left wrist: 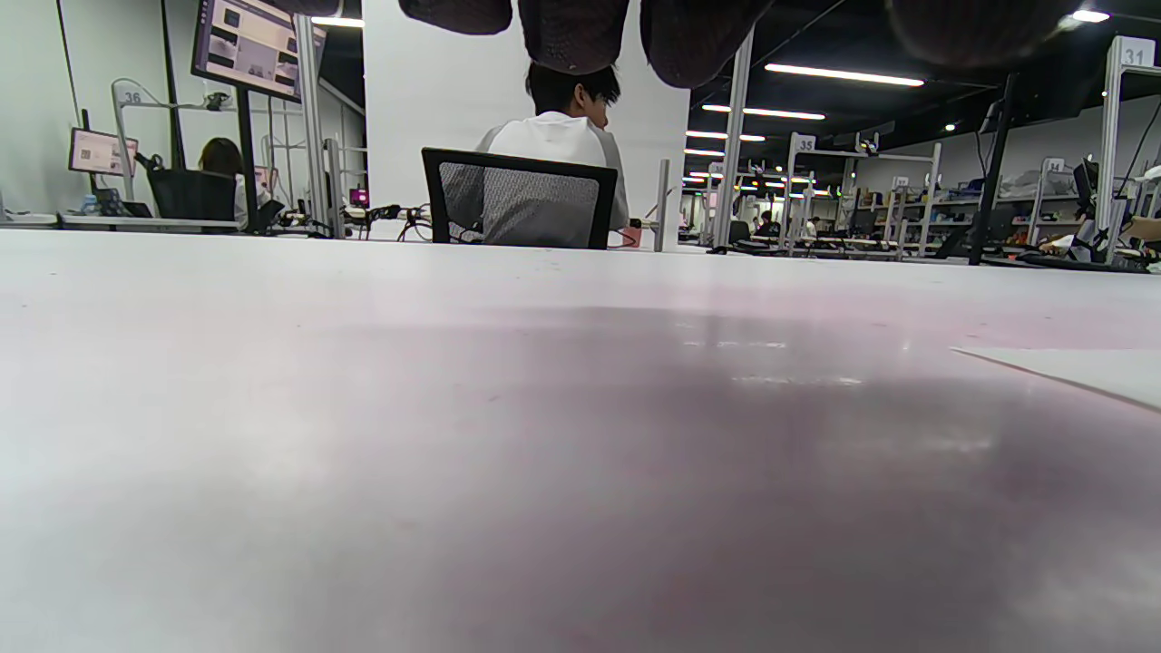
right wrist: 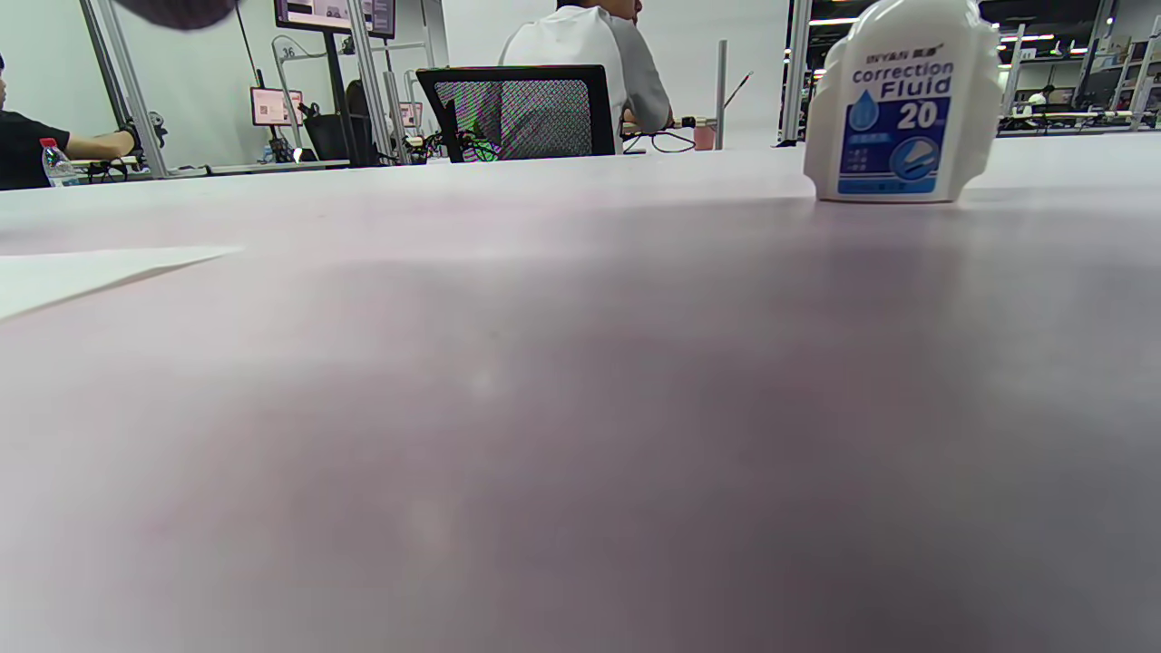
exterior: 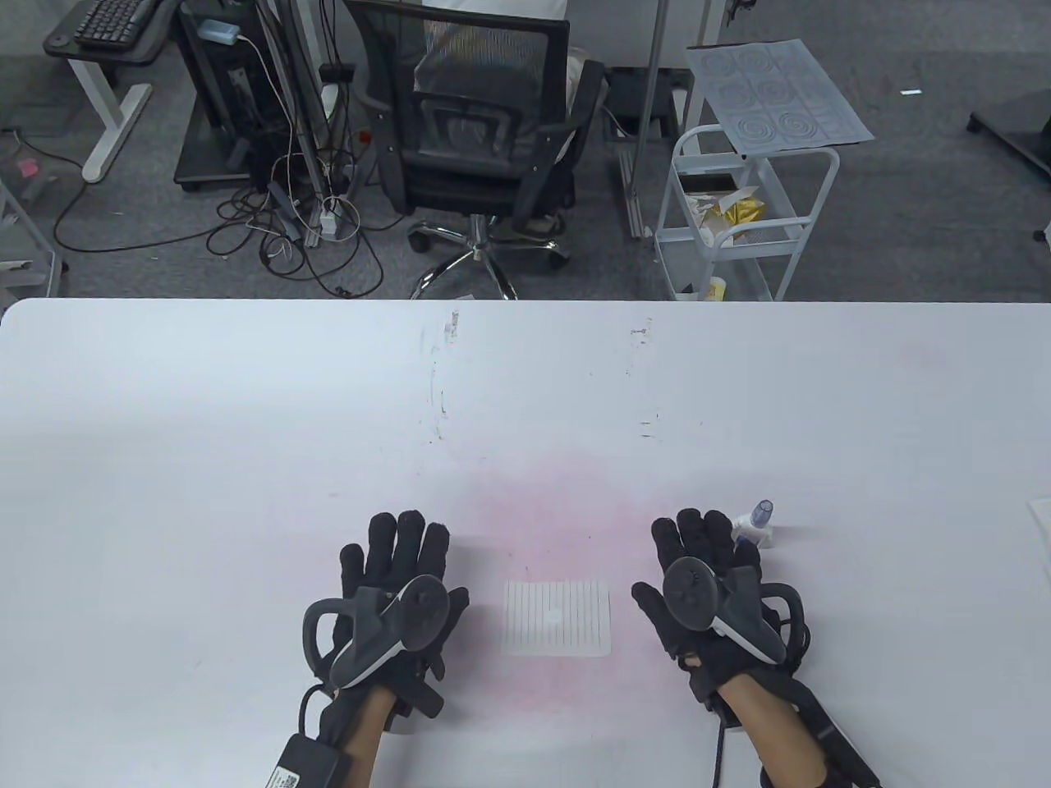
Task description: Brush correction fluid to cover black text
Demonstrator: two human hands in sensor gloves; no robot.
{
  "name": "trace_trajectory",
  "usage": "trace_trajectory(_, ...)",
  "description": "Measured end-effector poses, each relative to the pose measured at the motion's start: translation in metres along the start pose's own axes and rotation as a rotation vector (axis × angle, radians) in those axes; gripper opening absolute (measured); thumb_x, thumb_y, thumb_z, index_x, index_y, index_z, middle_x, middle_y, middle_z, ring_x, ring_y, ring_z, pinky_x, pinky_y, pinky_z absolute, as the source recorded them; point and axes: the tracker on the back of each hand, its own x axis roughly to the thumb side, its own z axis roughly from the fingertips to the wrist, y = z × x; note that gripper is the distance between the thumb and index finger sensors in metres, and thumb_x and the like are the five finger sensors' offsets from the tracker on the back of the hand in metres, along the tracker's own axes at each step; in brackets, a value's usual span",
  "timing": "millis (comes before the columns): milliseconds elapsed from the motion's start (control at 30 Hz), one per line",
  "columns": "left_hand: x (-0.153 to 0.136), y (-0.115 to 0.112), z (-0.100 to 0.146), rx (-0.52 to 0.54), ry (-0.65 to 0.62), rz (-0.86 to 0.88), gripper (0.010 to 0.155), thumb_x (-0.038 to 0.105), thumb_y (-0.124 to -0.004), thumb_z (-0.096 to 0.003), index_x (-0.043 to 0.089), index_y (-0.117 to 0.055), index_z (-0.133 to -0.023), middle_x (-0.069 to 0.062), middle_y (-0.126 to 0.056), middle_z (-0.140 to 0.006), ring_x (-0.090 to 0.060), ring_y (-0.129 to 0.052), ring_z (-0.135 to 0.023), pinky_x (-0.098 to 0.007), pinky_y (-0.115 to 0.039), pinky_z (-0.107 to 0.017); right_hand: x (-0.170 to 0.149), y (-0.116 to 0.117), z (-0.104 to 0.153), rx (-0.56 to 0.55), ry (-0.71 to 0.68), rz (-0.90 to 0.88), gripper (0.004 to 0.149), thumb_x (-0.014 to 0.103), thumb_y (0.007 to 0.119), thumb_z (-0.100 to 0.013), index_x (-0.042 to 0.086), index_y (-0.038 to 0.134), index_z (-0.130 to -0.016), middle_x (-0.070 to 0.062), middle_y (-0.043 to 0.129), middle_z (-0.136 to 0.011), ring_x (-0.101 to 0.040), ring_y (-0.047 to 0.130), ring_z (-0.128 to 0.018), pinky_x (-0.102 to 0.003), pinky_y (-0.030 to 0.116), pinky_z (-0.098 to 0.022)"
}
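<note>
A small lined white paper (exterior: 557,617) lies flat on the white table (exterior: 246,427) between my hands, with a white blob near its middle; no black text shows on it. Its edge shows in the left wrist view (left wrist: 1079,372) and the right wrist view (right wrist: 82,270). A white correction fluid bottle (exterior: 755,527) with a blue-grey cap stands upright just beyond my right hand's fingers; its label shows in the right wrist view (right wrist: 901,104). My left hand (exterior: 394,566) rests flat and open on the table left of the paper. My right hand (exterior: 702,550) rests flat and open to the paper's right. Both hands hold nothing.
The table has a pink stain (exterior: 558,509) around the paper and scuff marks (exterior: 439,394) farther back. Beyond the far edge stand a black office chair (exterior: 484,139) and a white wire cart (exterior: 739,213). A white thing shows at the right edge (exterior: 1041,517).
</note>
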Motion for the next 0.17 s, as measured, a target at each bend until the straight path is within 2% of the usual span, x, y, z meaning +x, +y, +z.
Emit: trace_trajectory(167,-0.0006,0.0001,0.0001,0.001,0.001,0.003,0.076,0.067,-0.06,-0.0406,0.036,-0.044,-0.109,-0.001,-0.036,-0.12,-0.034,-0.037,-0.114,-0.062,-0.042,-0.078,0.0002,0.0002,0.0004,-0.003,0.002,0.005,0.077,0.068,0.054,-0.044,0.031,0.023,-0.105,-0.001,0.017,-0.11,-0.038,0.015,-0.103,-0.066,0.03,-0.069)
